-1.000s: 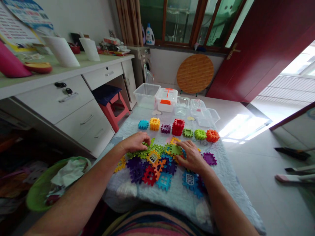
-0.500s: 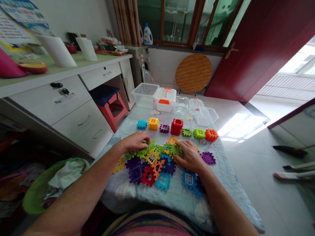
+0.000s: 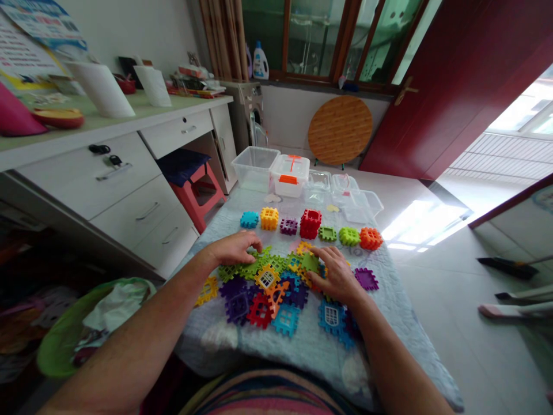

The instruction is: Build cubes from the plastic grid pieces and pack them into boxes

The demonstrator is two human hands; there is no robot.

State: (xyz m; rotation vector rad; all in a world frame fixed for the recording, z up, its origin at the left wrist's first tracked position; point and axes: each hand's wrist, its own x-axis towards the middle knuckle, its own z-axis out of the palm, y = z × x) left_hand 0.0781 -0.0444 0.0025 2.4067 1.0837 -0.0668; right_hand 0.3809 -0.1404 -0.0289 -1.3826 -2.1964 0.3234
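Note:
My left hand (image 3: 237, 248) is over the left end of a heap of green interlocking plastic tiles (image 3: 263, 264), its thumb and fingers apart. My right hand (image 3: 334, 273) has its thumb and fingertips on opposite edges of a solid green square tile (image 3: 310, 262) at the heap's right side. In front of the hands lie a yellow window tile (image 3: 266, 277), an orange triangular tile (image 3: 277, 298), a red window tile (image 3: 260, 311), a light blue tile (image 3: 286, 319) and dark purple tiles (image 3: 237, 304). Part of the pile beneath my right hand is hidden.
Behind the pile runs a row of stacks by colour, including a yellow stack (image 3: 269, 218), a tall red stack (image 3: 310, 223) and an orange stack (image 3: 371, 238). Clear plastic boxes (image 3: 256, 167) stand at the table's far end. A purple tile (image 3: 366, 279) lies at right.
The green tile at my right hand has shifted slightly right. My left thumb and fingers have spread a little farther apart over the green tiles.

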